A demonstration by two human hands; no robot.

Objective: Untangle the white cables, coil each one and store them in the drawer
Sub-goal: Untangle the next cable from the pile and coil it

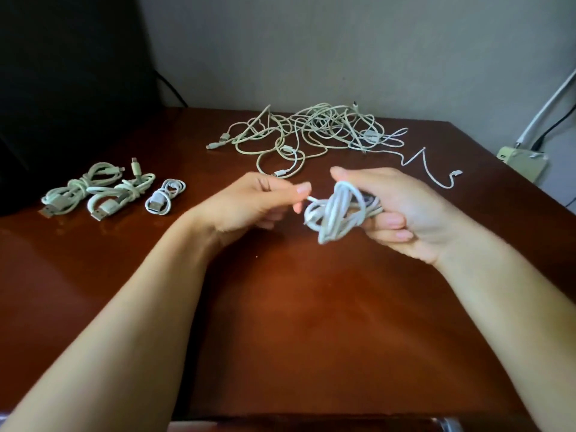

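Note:
My right hand [402, 210] grips a bundle of looped white cable [336, 213] above the middle of the brown table [280, 322]. My left hand [258, 201] pinches the free end of that same cable just left of the bundle. A tangled heap of white cables [314, 132] lies at the back of the table, with one strand [436, 169] trailing off to the right. Three coiled cables rest at the left: one [78, 191], a second [121, 194] and a small third [165, 198]. No drawer is in view.
A dark object [62, 88] stands at the back left beside the table. At the right, past the table's edge, sits a pale power strip [523, 163] with black and white leads plugged in. A wall lies behind the table.

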